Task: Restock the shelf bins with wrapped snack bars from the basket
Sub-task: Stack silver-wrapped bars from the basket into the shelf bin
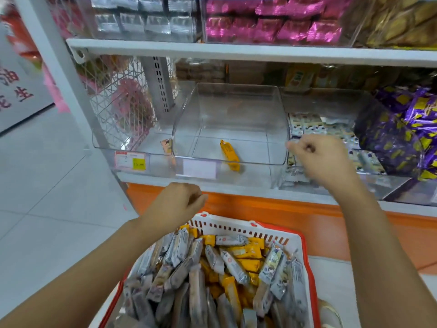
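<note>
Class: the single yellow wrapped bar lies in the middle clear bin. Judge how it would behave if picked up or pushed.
The yellow bar is small and slim, so probably light. Its glossy wrapper would likely slide easily on the smooth clear bin floor. Its flat, blocky shape makes rolling unlikely.

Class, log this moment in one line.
left hand: curled, empty | right hand: curled, empty | clear plastic bin: one yellow wrapped bar

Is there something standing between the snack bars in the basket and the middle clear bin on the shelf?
Nothing visible stands between the snack bars and the middle bin, which is open on top and holds one yellow bar. The left hand is near the far rim of the basket.
</note>
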The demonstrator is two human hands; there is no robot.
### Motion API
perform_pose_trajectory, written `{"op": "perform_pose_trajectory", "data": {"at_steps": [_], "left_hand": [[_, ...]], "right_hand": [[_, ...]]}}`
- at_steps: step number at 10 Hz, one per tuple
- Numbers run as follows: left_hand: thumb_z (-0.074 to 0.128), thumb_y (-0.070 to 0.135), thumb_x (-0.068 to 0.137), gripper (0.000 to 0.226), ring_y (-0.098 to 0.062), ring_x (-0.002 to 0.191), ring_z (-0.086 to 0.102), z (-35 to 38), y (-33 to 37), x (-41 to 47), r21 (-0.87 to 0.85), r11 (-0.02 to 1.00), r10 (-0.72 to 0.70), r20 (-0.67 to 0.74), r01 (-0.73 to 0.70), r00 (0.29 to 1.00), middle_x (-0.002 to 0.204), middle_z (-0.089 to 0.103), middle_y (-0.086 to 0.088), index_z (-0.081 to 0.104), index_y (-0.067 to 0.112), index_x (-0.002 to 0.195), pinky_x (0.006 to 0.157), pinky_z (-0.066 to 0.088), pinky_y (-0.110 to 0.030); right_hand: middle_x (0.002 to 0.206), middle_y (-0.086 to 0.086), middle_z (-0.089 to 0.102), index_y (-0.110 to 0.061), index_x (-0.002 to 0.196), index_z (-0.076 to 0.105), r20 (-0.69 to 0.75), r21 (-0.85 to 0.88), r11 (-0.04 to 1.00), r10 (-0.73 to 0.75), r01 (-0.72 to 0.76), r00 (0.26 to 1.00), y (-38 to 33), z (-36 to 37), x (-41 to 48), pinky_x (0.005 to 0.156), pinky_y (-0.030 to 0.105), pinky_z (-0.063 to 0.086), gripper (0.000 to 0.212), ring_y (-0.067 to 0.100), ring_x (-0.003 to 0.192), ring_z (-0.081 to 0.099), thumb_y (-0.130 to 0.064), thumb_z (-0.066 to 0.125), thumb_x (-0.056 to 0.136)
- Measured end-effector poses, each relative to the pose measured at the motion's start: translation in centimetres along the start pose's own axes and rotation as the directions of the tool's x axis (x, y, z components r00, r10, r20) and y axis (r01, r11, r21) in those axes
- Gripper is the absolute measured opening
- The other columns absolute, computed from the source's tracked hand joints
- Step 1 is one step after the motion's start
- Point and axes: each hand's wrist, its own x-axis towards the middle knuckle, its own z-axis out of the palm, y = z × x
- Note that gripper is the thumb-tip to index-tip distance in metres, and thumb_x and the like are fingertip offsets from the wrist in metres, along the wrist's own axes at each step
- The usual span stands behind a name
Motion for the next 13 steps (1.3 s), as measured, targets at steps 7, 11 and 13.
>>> {"op": "perform_pose_trajectory", "data": {"at_steps": [7, 11, 13], "left_hand": [[0.037, 0.017, 0.1, 0.04, -0.009, 0.053, 0.031, 4.8, -11.6, -9.0, 0.391, 0.781, -0.623, 0.531, 0.486, 0.575, 0.064, 0.034, 0.001, 0.033, 0.013, 0.06, 0.047, 0.026, -0.017], [0.041, 0.016, 0.097, 0.04, -0.01, 0.05, 0.026, 4.2, -11.0, -8.9, 0.365, 0.793, -0.606, 0.553, 0.488, 0.572, 0.061, 0.031, 0.001, 0.03, 0.014, 0.059, 0.046, 0.021, -0.02], [0.041, 0.02, 0.098, 0.042, -0.01, 0.05, 0.025, 4.1, -10.0, -9.0, 0.384, 0.799, -0.601, 0.549, 0.462, 0.581, 0.06, 0.029, 0.0, 0.029, 0.013, 0.058, 0.046, 0.021, -0.018]], "right_hand": [[0.068, 0.003, 0.038, -0.017, 0.068, 0.043, 0.756, -0.584, 0.811, 0.536, 0.019, 0.377, 0.2, 27.3, -9.7, 0.065, 0.034, 0.038, 0.037, 0.017, 0.058, 0.038, -0.044, 0.055, 0.09], [0.066, -0.001, 0.041, -0.014, 0.073, 0.044, 0.613, -0.639, 0.768, 0.475, 0.042, 0.631, 1.0, 24.3, -12.4, 0.043, 0.023, 0.03, 0.023, 0.012, 0.053, 0.04, -0.006, 0.052, 0.092], [0.089, 0.0, 0.064, -0.018, 0.108, 0.065, 0.534, -0.599, 0.8, 0.357, 0.045, 0.766, 2.6, 23.9, -15.4, 0.051, 0.026, 0.04, 0.025, 0.018, 0.074, 0.061, -0.004, 0.05, 0.092]]}}
